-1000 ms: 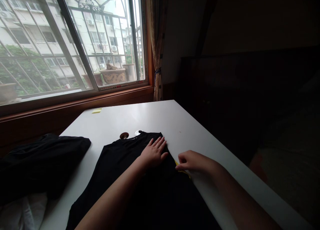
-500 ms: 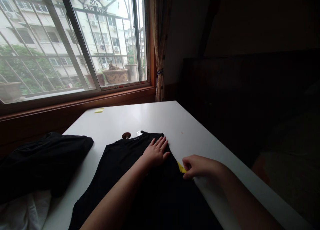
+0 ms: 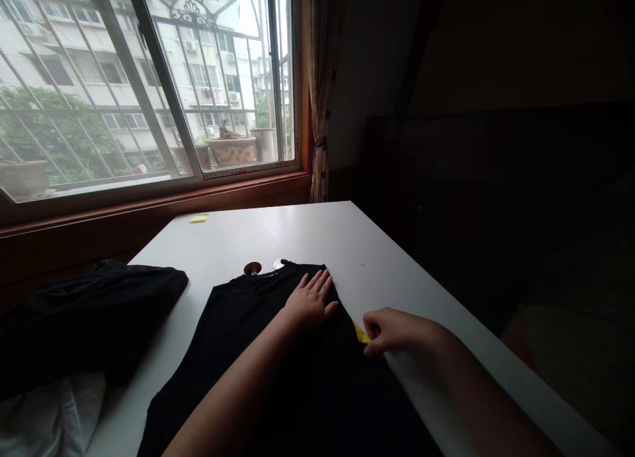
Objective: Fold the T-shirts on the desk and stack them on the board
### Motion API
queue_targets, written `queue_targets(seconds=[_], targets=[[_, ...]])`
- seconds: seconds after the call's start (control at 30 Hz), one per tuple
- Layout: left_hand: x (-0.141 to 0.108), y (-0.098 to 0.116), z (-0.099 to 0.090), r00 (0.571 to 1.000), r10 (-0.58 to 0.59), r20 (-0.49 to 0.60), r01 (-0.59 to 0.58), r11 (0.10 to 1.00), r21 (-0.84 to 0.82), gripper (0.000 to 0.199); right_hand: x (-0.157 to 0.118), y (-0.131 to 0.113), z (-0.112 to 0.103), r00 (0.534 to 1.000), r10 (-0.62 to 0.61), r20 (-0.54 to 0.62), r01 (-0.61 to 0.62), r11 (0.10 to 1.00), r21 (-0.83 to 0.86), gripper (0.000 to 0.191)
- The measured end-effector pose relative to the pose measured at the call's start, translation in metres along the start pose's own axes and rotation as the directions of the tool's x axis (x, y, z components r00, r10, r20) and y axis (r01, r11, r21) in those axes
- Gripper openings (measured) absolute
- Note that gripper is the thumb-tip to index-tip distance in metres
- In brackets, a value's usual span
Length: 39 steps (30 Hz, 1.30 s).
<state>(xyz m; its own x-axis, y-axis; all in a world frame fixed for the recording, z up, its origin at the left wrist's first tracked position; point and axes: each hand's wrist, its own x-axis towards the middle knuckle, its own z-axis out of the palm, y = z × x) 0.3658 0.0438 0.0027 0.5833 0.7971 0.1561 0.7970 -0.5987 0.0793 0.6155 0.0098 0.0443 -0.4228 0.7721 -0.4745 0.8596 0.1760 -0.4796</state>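
Observation:
A black top [image 3: 258,325] lies spread on the white table [image 3: 307,232], its neckline toward the far side. My left hand [image 3: 311,301] rests flat on it near the far right shoulder, fingers stretched out. By the right side edge of the top, my right hand [image 3: 389,331] is closed, thumb against curled fingers, pinching the cloth at that edge. A small patch of yellow [image 3: 362,333] shows between the top's edge and this hand; what it belongs to is hidden. The near part of the top runs out of the picture.
To the left lies a heap of dark cloth [image 3: 99,311], with whitish cloth [image 3: 54,411] below it. A round brown-rimmed hole [image 3: 253,268] and a pale round object [image 3: 281,263] lie beyond the neckline. A yellow note [image 3: 199,217] sits near the far edge, below the window [image 3: 223,80].
Both hands and the black top keep the same pose. Only the camera's view has shifted very slightly.

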Motion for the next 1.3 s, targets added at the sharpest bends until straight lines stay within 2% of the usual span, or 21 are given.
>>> queue_targets(seconds=[0.33,1.0,1.3], targets=[[0.006,-0.002,-0.002,0.998,-0.057,0.017,0.057,0.998,0.011,0.079,-0.004,-0.005,-0.003,1.000,0.013,0.001,-0.013,1.000,0.003,0.035],[0.011,-0.008,0.000,0.997,-0.074,0.037,0.073,0.997,0.027,0.083,-0.006,-0.007,-0.003,1.000,0.024,0.020,-0.025,0.998,0.053,0.034],[0.016,-0.016,-0.002,0.995,-0.093,0.044,0.092,0.995,0.029,0.081,-0.008,-0.008,-0.006,1.000,-0.006,-0.016,0.006,1.000,0.026,0.034]])
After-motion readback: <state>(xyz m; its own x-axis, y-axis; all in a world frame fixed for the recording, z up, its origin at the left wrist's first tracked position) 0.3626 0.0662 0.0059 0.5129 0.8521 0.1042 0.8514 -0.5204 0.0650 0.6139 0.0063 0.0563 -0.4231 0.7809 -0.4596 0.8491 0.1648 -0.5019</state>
